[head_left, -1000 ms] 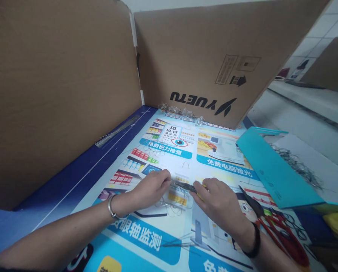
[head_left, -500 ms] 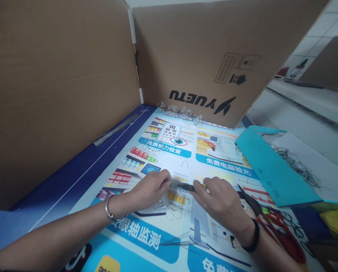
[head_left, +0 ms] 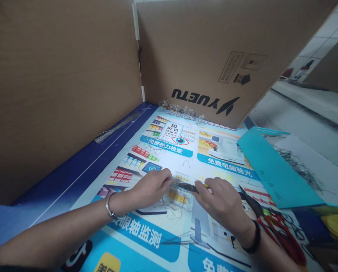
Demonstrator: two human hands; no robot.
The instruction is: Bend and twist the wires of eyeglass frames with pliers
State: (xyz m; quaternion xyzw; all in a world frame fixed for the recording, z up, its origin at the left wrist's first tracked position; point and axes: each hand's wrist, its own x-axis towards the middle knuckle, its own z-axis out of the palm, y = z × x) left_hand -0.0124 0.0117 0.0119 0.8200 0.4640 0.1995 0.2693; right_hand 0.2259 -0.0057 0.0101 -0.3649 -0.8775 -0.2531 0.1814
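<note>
My right hand is closed around a pair of long-nosed pliers with a bit of yellow on the handle. Their dark jaws point left, toward the fingers of my left hand. That hand is pinched, and thin wire shows at its fingertips by the plier tips; how much of it the fingers hide I cannot tell. Bent, looped wires lie under and between the hands on the printed poster. Several straight dark wires rest nearer to me.
Red-handled scissors lie right of my right hand. Behind them is a teal folder-like box with a tangle of wire pieces. Cardboard walls stand at the back and left. A bundle of straight wires lies by the left wall.
The view has shifted slightly. My hands keep nearly the same pose, with the plier tips still at the left fingertips.
</note>
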